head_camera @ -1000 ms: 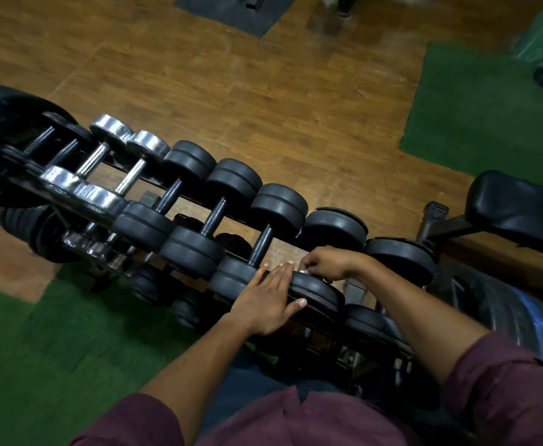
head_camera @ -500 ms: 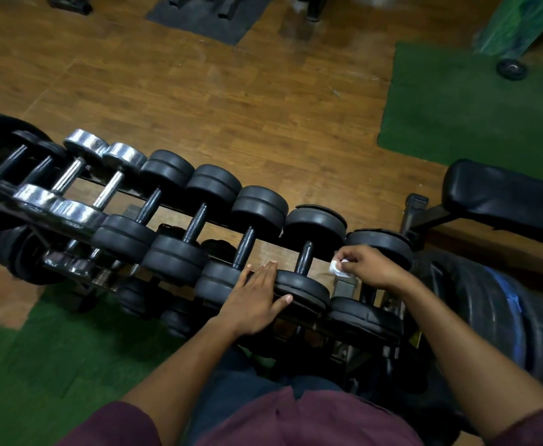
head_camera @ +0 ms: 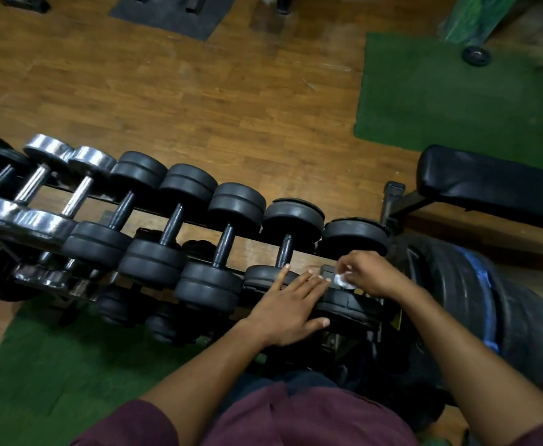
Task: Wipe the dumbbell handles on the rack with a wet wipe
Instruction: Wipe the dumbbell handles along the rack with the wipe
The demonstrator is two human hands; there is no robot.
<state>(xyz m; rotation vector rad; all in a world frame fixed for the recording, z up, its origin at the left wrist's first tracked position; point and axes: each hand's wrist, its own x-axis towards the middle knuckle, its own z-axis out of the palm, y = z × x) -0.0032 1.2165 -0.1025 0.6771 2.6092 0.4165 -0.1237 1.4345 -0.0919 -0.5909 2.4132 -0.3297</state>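
— Where's the crumpled white wet wipe (head_camera: 343, 281)?
— Pinched in the right hand (head_camera: 365, 272), over the rightmost black rubber dumbbell (head_camera: 349, 268) on the dark metal rack (head_camera: 54, 278).
— And the left hand (head_camera: 291, 305)?
— Fingers spread flat on the near weight heads.

Both hands (head_camera: 288, 305) now one dumbbell (head_camera: 349, 270) rightward.

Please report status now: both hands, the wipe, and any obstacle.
Left hand flat, fingers straight, resting on the near dumbbell heads. Right hand pinching the white wet wipe at the rightmost dumbbell. Its handle hidden. Nothing blocking.
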